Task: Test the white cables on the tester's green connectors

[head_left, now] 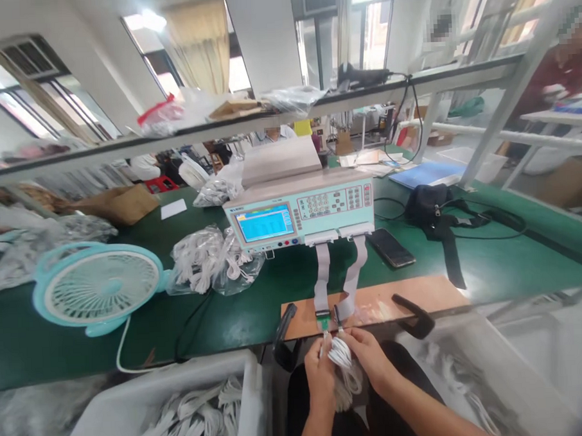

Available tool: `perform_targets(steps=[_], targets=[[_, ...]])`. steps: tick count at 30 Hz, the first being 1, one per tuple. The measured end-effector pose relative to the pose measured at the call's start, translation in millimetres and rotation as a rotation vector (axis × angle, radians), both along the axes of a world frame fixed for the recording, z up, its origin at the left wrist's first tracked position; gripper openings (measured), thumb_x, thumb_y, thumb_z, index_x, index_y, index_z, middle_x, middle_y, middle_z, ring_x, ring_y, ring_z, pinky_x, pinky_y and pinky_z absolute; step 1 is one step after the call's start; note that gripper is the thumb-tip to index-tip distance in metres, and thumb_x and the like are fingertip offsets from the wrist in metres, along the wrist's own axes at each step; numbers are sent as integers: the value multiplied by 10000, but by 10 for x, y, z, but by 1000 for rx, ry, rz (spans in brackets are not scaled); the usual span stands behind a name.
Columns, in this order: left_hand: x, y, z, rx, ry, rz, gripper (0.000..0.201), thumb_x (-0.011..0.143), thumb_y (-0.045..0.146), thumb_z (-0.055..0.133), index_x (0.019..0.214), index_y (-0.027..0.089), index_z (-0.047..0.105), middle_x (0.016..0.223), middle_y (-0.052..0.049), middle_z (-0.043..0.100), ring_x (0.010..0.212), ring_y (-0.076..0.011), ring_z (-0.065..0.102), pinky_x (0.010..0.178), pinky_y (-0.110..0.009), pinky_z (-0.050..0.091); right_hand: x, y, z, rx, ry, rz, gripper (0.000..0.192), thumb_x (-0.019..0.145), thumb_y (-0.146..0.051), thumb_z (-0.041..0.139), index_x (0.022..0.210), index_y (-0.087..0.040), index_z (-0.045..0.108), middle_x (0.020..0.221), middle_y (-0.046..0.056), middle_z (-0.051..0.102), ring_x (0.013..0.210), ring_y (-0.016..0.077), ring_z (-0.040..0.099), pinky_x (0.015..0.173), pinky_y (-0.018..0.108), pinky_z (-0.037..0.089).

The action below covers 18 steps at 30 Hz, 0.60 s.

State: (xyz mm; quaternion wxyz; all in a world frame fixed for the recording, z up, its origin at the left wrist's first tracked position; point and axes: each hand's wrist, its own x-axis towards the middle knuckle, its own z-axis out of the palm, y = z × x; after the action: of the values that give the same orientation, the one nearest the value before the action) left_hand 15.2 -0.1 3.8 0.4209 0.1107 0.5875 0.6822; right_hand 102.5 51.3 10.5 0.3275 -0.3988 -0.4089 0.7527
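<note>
A bundled white cable (pixel 342 355) lies between my two hands at the bench's front edge, its coils hanging down over my lap. My left hand (pixel 319 364) is closed around one end, right in front of a small green circuit board (pixel 324 322). My right hand (pixel 369 356) pinches the other end near a dark connector (pixel 338 315). Two grey ribbon cables (pixel 321 271) run from these connectors up to a bench tester (pixel 300 211) with a lit blue screen. Whether the cable ends are fully seated cannot be made out.
A wooden board (pixel 376 304) lies along the bench edge, with black clamps (pixel 284 337) on it. A phone (pixel 391 247), a black bag (pixel 428 202), bagged cables (pixel 201 257) and a blue fan (pixel 101 287) surround the tester. White bins (pixel 253 387) of cables stand below.
</note>
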Motion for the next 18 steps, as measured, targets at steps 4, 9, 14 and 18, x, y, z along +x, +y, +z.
perform_targets(steps=[4, 9, 14, 18], targets=[[-31, 38, -30, 73, 79, -47, 365, 594, 475, 720, 576, 124, 619, 538, 10, 555, 528, -122, 497, 520, -220, 400, -39, 24, -60, 24, 21, -30, 445, 562, -564, 725, 626, -139, 609, 526, -15, 545, 483, 111, 435, 499, 233, 339], [-43, 54, -95, 114, 44, -62, 341, 609, 460, 715, 617, 129, 633, 590, 0, 590, 581, -142, 529, 570, -233, 425, -74, 21, -50, 31, 40, -56, 466, 534, -590, 720, 623, -145, 613, 533, -4, 567, 493, 125, 456, 507, 242, 358], [-22, 53, -175, 154, -24, -87, 268, 676, 406, 680, 665, 142, 633, 614, 3, 598, 605, -141, 539, 602, -236, 434, -77, 25, -54, 99, -12, -78, 465, 519, -606, 701, 584, -156, 601, 537, 11, 575, 515, 158, 496, 531, 270, 393], [-18, 71, -204, 175, -54, -63, 258, 679, 390, 681, 660, 140, 621, 618, 0, 596, 600, -138, 537, 598, -237, 433, -78, 48, -82, 135, -29, -92, 450, 537, -596, 684, 599, -157, 605, 553, 23, 583, 538, 174, 513, 551, 284, 407]])
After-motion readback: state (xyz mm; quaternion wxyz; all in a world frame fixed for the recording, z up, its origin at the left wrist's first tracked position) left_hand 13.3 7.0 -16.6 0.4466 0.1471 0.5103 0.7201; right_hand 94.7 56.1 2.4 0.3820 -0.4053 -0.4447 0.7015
